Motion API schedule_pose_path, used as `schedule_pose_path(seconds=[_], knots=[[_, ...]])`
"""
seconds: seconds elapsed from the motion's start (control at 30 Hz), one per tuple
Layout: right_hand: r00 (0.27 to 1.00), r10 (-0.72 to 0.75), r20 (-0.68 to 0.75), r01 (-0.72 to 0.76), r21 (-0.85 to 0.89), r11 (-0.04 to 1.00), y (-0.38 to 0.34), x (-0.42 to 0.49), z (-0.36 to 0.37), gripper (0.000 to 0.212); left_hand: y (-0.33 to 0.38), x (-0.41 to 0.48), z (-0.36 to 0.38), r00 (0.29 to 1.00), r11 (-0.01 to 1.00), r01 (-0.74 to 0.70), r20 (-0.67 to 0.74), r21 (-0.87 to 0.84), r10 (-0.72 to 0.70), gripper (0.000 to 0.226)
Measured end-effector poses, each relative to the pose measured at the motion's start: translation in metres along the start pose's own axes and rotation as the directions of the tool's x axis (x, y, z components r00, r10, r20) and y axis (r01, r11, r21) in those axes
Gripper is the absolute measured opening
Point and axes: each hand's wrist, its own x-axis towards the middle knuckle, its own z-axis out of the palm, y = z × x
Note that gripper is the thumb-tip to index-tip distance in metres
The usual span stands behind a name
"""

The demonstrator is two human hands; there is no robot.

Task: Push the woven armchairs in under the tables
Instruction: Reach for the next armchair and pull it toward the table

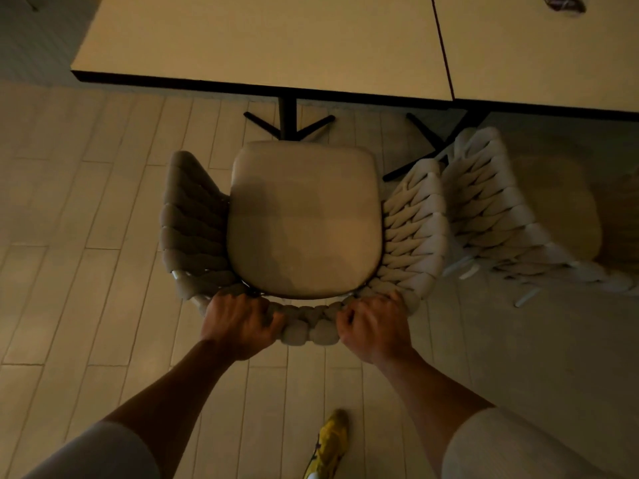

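While chunky rope weave wraps the armchair [301, 223] w/ smooth rounded cushion [304, 219], left hand [238, 321] & right hand [375, 324] clamp its backrest, arms outstretched, short of the counter [262, 43].

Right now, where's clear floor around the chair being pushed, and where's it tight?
Open floor lies left of the woven armchair, out past the table corner. A narrow strip is free between the seat front and the table's pedestal base. The right side is crowded: a second armchair sits close beside it. Left hand and right hand grip the backrest.
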Motion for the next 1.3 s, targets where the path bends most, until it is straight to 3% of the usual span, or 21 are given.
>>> schedule_pose_path(seconds=[0.2,0.4,0.47,0.67,0.87,1.03,1.3], knots=[[0.999,0.009,0.039,-0.010,0.024,1.000,0.009,0.043,-0.008,0.045,-0.025,0.037,-0.008,0.998,0.999,0.025,-0.053,0.027,-0.024,0.022],[0.996,0.014,0.089,-0.014,0.003,1.000,0.015,0.082,-0.012,0.046,-0.046,0.069,-0.017,0.998,0.998,0.058,0.002,-0.024,-0.058,0.023],[0.997,0.027,0.074,-0.029,0.017,0.999,0.018,0.091,-0.013,0.047,-0.051,0.078,-0.028,0.990,0.987,0.138,0.018,-0.088,-0.137,0.025],[1.000,0.024,0.012,-0.025,0.107,0.994,0.022,0.098,-0.021,0.036,-0.055,0.093,-0.034,0.959,0.941,0.256,0.180,-0.220,-0.219,0.061],[0.998,0.033,-0.044,-0.031,0.057,0.998,0.037,0.114,-0.023,0.034,-0.056,0.119,-0.037,0.949,0.914,0.305,0.173,-0.268,-0.265,0.053],[0.999,0.037,0.035,-0.037,-0.013,0.999,0.052,0.132,-0.013,0.040,-0.066,0.146,-0.037,0.971,0.944,0.230,0.112,-0.237,-0.209,0.046],[0.975,0.074,0.208,-0.081,0.026,0.996,0.055,0.135,-0.041,0.044,-0.056,0.148,-0.039,0.954,0.980,0.166,0.269,-0.110,-0.131,0.050]])
